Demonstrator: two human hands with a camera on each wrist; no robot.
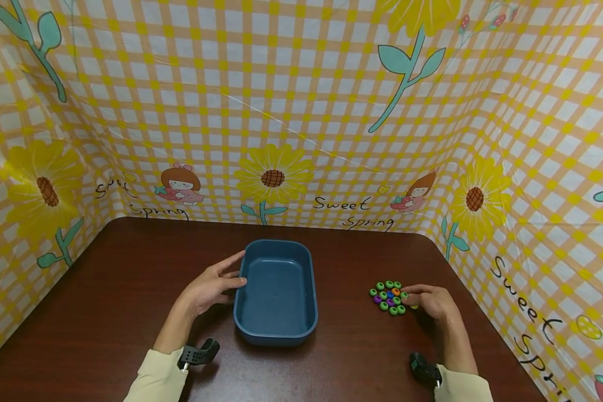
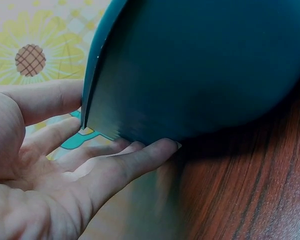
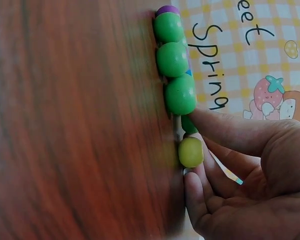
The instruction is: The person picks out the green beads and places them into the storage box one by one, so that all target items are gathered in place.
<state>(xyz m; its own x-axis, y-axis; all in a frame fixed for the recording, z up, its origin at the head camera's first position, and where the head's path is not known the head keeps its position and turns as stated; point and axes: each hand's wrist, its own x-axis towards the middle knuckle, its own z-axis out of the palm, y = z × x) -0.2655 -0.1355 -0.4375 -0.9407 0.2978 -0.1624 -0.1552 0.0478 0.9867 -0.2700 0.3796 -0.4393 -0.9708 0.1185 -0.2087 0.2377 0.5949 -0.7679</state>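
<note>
A deep blue plastic bin (image 1: 276,338) stands on the table. My left hand (image 1: 208,291) holds its left wall, thumb at the rim and the other fingers spread along the outside. In the left wrist view the fingers (image 2: 105,172) reach under the bin's outer wall (image 2: 190,65). To the right lies a loose cluster of round beads (image 1: 389,285), mostly green with some purple, blue and orange. My right hand (image 1: 434,303) is at the cluster's right edge, thumb and finger on either side of a green bead (image 3: 189,124). A yellow bead (image 3: 191,152) sits by its lower fingers.
The dark brown wooden table (image 1: 349,357) runs back to a checked cloth backdrop (image 1: 291,111) with sunflowers, which encloses the back and both sides. A black strap camera (image 1: 199,354) is on the left wrist, another (image 1: 424,368) on the right.
</note>
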